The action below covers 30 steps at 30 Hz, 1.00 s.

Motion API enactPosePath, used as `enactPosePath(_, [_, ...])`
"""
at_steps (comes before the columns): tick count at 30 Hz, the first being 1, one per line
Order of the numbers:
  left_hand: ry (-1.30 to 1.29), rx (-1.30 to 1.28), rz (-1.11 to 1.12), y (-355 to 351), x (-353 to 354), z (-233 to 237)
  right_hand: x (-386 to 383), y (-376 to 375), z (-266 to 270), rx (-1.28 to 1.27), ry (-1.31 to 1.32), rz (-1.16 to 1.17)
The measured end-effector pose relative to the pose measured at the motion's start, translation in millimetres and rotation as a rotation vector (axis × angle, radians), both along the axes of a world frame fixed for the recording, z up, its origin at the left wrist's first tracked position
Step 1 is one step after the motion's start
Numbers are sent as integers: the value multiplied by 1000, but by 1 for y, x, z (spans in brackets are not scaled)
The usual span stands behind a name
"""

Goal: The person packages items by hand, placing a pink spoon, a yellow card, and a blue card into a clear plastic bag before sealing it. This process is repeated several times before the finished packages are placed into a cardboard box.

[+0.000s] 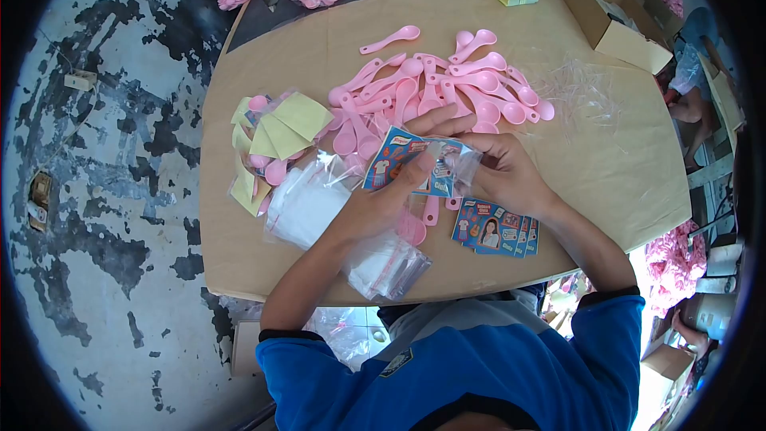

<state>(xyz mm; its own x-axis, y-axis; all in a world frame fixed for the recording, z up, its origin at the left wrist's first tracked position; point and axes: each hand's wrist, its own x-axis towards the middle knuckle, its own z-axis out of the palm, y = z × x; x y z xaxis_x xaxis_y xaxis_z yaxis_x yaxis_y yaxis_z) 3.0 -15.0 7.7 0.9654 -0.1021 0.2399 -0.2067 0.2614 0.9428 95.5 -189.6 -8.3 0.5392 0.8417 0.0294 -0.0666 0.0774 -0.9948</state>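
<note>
1. Our left hand (381, 201) has its fingers (420, 169) clamped on the printed card (399, 158), thumb on top. Our right hand (504, 172) pinches the clear bag (459, 161) at the card's right end. Both things are held just above the surface (622, 168), in front of the pink spoons (447, 88).
2. The bag looks thin and slick. If the right pinch loosens, we judge its mouth could fall shut or slide off the card's corner.
3. If the card meets the bag askew, a corner may catch the film and the card could crease or the bag tear.
4. A single pink spoon (413, 230) lies right under our hands, half hidden. A dropped card could land on it and slide.
5. The stack of cards (495, 227) sits just beside our right wrist, already fanned. A sweep of that wrist could scatter it.
6. The stack of clear bags (375, 259) lies under our left forearm, near the surface's near edge. A drag of that arm could push some off to the floor.
7. Further out, the yellow-backed packs (283, 132) touch the spoon pile, so a nudge there could mix the two.
</note>
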Motion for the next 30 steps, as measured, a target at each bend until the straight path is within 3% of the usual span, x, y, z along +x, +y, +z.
enactPosePath(4, [57,-22,186,0,3,2,3,6,-7,124,-156,-113])
enactPosePath(8, [82,-90,231,10,3,-1,4,6,-5,104,-104,-116])
enactPosePath(12, [82,48,245,-3,-8,3,3,4,-4,79,-71,-79])
enactPosePath(15, [182,79,154,-1,-14,8,-8,11,15,145,-26,-79])
enactPosePath(18, [421,294,-26,0,-17,9,-10,12,10,163,-55,-114])
enactPosePath(21, [189,-22,155,-6,-12,-6,3,3,-8,207,-31,-19])
enactPosePath(25, [-12,16,267,13,-3,1,8,-1,0,244,224,-49])
enactPosePath(29, [-36,91,317,12,-5,9,20,-9,-3,119,-50,-59])
enactPosePath(30, [-87,117,320,15,-4,9,10,-7,11,102,-104,-161])
